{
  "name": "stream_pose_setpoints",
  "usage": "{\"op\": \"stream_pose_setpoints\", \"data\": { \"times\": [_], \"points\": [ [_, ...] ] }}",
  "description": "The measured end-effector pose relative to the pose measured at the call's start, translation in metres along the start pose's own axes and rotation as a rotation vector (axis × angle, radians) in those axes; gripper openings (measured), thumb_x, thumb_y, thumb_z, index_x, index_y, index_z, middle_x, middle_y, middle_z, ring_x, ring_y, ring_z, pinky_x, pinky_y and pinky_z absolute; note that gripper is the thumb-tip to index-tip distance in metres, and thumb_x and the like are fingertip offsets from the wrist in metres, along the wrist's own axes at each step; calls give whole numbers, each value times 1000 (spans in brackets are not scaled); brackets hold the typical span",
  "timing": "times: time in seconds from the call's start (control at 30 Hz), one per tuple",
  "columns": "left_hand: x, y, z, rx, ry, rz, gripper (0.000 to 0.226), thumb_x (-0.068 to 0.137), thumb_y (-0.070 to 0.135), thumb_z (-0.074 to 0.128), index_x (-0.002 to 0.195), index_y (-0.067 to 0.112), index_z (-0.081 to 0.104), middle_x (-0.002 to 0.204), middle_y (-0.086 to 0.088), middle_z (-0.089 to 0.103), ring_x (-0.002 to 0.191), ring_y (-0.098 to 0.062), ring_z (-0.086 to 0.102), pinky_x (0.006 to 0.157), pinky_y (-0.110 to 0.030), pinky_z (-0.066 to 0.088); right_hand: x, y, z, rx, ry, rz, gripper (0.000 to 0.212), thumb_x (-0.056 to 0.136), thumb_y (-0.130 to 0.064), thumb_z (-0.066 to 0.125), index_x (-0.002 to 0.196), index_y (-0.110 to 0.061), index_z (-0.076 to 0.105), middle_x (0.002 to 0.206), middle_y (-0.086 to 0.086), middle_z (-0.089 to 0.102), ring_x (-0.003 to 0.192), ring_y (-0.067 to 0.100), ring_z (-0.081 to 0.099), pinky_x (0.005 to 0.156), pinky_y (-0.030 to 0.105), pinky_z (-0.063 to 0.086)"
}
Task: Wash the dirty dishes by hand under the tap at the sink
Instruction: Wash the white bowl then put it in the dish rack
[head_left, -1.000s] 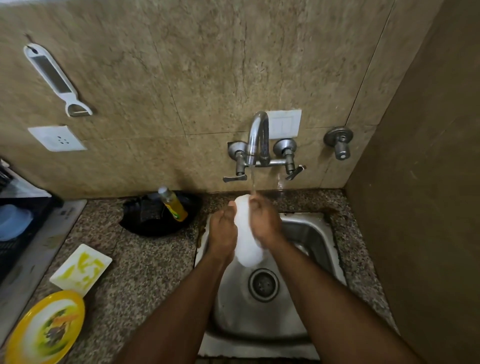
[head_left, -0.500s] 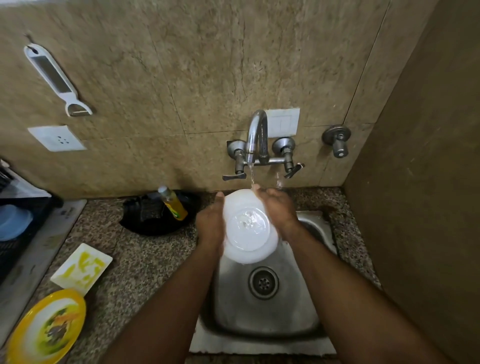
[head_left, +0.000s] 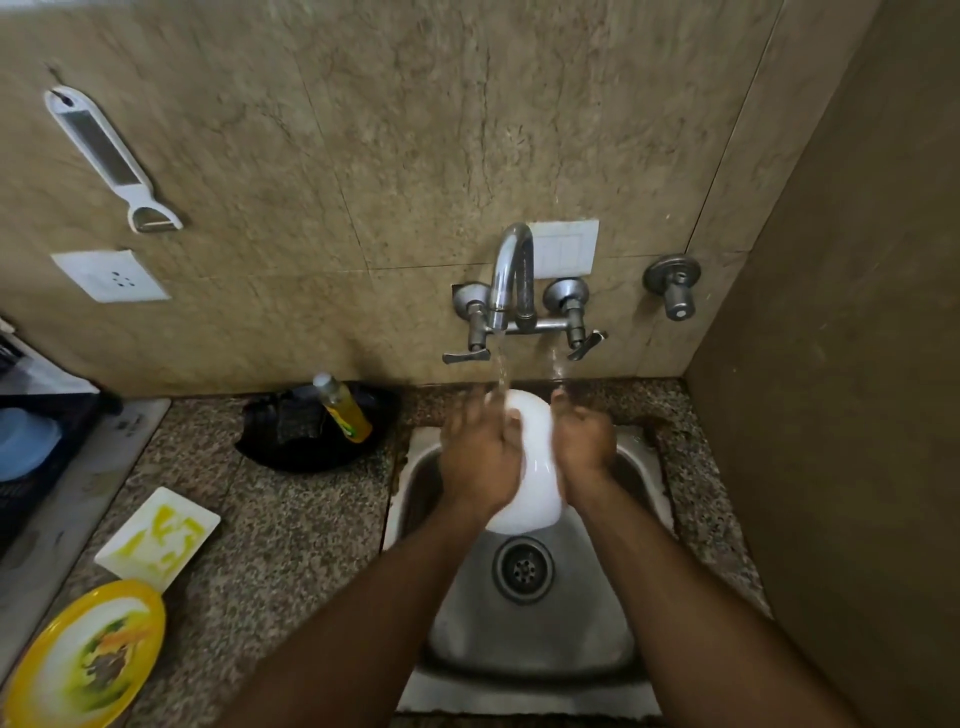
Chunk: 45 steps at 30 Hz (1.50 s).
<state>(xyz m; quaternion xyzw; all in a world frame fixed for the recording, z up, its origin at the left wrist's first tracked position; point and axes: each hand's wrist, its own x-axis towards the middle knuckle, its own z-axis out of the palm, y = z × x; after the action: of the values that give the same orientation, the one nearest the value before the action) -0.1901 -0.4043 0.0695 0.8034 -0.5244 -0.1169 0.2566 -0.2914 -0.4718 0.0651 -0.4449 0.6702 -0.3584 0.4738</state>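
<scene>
A white bowl (head_left: 535, 467) is held on edge over the steel sink (head_left: 524, 644), under the running tap (head_left: 511, 275). Water falls onto its upper rim. My left hand (head_left: 480, 457) lies across the bowl's left face, blurred, fingers spread over it. My right hand (head_left: 582, 447) grips the bowl's right side, fingers curled round the rim. A dirty yellow plate (head_left: 85, 660) and a stained white square dish (head_left: 158, 538) sit on the counter at lower left.
A yellow soap bottle (head_left: 345, 410) leans in a black pan (head_left: 317, 431) left of the sink. A dark dish rack (head_left: 31, 441) stands at far left. A brown wall (head_left: 852, 415) closes the right side. A peeler (head_left: 111, 161) hangs on the tiles.
The bowl has turned from facing me back onto its edge, and my left hand has slid over its left face under the stream.
</scene>
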Motion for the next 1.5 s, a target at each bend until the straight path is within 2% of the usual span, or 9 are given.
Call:
{"op": "stream_pose_setpoints", "data": {
  "times": [0.2,0.4,0.63,0.73,0.87,1.0,1.13,1.33,1.5],
  "points": [
    [20,15,7,6,-104,98,69,95,56,13,152,37,48,159,-2,47,147,-28,39,118,-53,33,-6,2,-3,-232,166,-97,61,101,-54,41,89,-8,79,88,15,77,82,35,69,77,38,55],
    [51,17,-4,-468,-250,-278,45,103,47,48,120,14,74,127,-11,71,117,-33,62,108,-41,46,-21,7,-11,-228,247,-246,56,104,-47,46,83,-6,76,77,16,73,74,35,67,66,36,51],
    [53,-36,-8,-772,-222,-502,45,100,50,60,102,7,76,99,-18,77,97,-40,73,85,-46,61,-23,1,-29,96,89,105,45,101,-41,59,64,-15,57,68,-3,61,71,24,60,75,33,47],
    [39,-56,-15,-950,-275,-478,53,92,58,69,110,9,78,110,-19,77,106,-43,73,95,-59,58,-6,7,-27,270,-61,300,34,92,-40,68,79,-9,67,80,6,72,76,28,69,81,42,60],
    [25,-59,-27,-1288,-395,-528,42,98,32,67,130,5,69,127,-22,71,112,-39,71,89,-52,60,38,43,-11,395,-276,443,41,86,-46,69,111,-15,76,104,11,79,94,41,75,80,68,58],
    [17,-57,-31,-1589,-358,-518,59,87,16,62,143,-2,57,139,-29,60,123,-46,60,106,-61,50,40,36,-2,463,-339,551,42,90,-48,70,120,-18,74,114,12,77,107,40,72,90,68,53],
    [10,-40,-25,-1680,-419,-523,56,101,40,55,143,4,59,143,-27,59,127,-45,61,108,-62,48,30,28,2,597,-409,617,47,97,-52,54,127,-22,72,126,12,72,124,40,60,107,65,43],
    [13,-32,-18,-1656,-490,-539,64,102,56,51,142,7,61,140,-25,63,127,-44,62,109,-60,46,0,12,-4,236,-154,266,37,102,-41,54,111,-10,73,119,13,72,99,30,63,84,34,49],
    [10,-14,-16,-1613,-464,-566,63,101,58,52,137,7,65,135,-25,66,124,-43,65,103,-54,53,-15,-5,8,-249,-162,-332,51,100,-52,47,145,-31,57,147,3,57,133,26,54,112,39,41]
  ]
}}
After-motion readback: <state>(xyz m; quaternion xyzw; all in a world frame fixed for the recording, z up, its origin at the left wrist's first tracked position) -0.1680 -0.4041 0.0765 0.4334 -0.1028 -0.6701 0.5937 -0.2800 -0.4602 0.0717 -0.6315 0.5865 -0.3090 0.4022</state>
